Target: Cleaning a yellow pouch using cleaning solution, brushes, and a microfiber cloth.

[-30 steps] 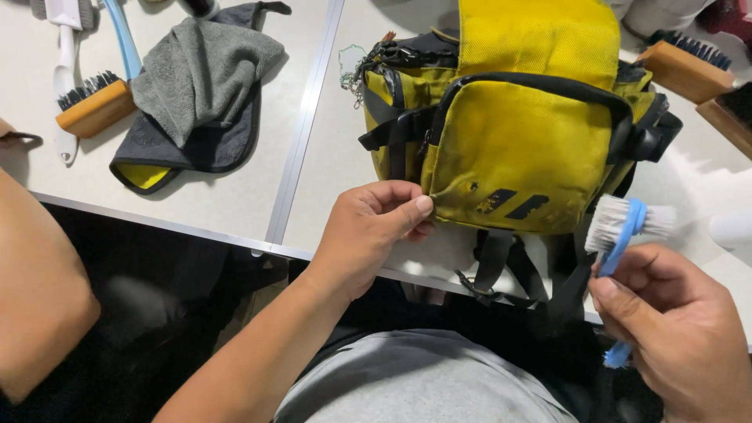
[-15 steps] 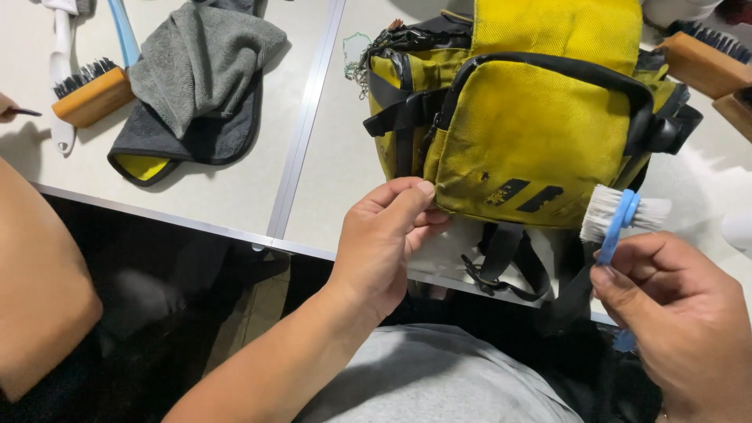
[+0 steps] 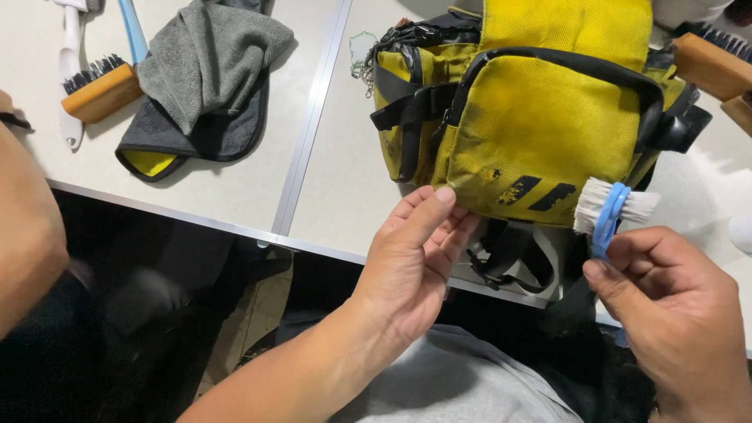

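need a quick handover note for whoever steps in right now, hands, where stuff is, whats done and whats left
Left hand: open, fingertips touching the lower front edge of the yellow bag.
Right hand: gripping a blue-handled brush with white bristles, held just off the bag's lower right corner, not touching it.
The bag lies on the white table at the near edge, straps hanging over.
Further left: a grey cloth and a wooden brush; another wooden brush at the far right.
Done: dark scuffs are visible on the bag's front, so cleaning looks unfinished.
Left: probably brushing the front.
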